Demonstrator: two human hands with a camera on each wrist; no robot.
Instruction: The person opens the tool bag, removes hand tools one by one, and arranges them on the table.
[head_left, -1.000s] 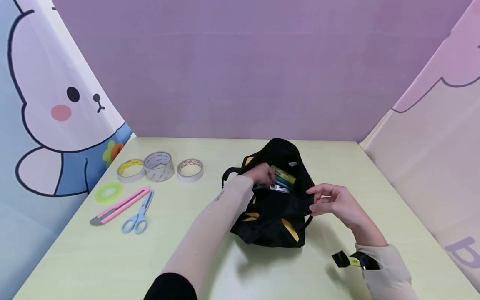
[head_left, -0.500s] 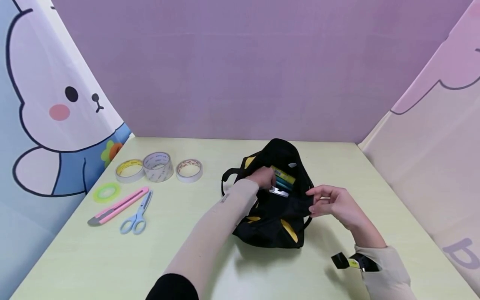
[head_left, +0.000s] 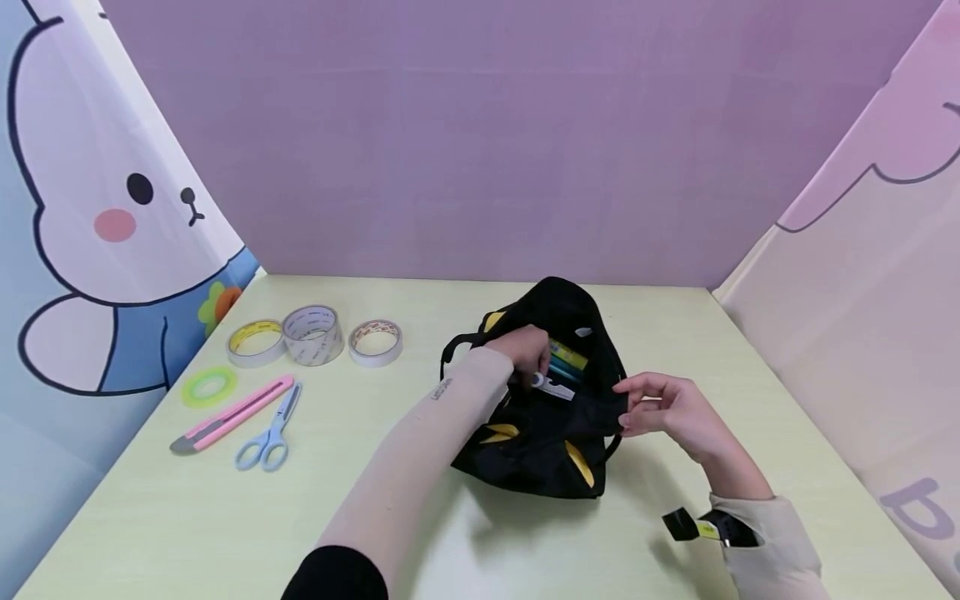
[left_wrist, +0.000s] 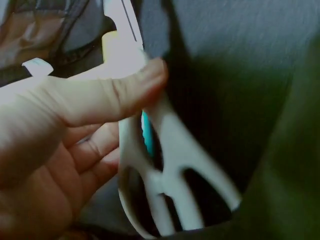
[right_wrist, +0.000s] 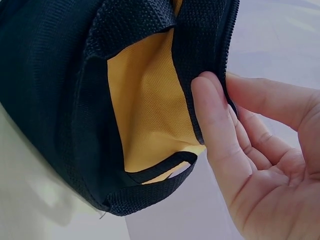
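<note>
A black bag (head_left: 558, 450) with yellow patches stands open on the table. My left hand (head_left: 525, 346) is inside its mouth. In the left wrist view, that hand's thumb and fingers pinch a pair of scissors (left_wrist: 175, 135) near the middle, the pale looped handles pointing down into the dark of the bag. From the head, a light metal part of the scissors (head_left: 557, 389) shows below the fingers. Beside it lie a yellow-green packet (head_left: 567, 353) and teal items (head_left: 564, 370). My right hand (head_left: 663, 408) pinches the bag's zippered edge (right_wrist: 230, 45) between thumb and fingers.
On the table's left stand a yellow-cored tape roll (head_left: 255, 343), a wide clear tape roll (head_left: 312, 335) and a white tape roll (head_left: 375, 343). Nearer lie a green ring of tape (head_left: 209, 387), a pink utility knife (head_left: 232, 414) and blue scissors (head_left: 268, 433).
My left hand has shifted a little inside the bag, and the metal part of the scissors has tilted and moved slightly. My right hand keeps its grip on the edge.
</note>
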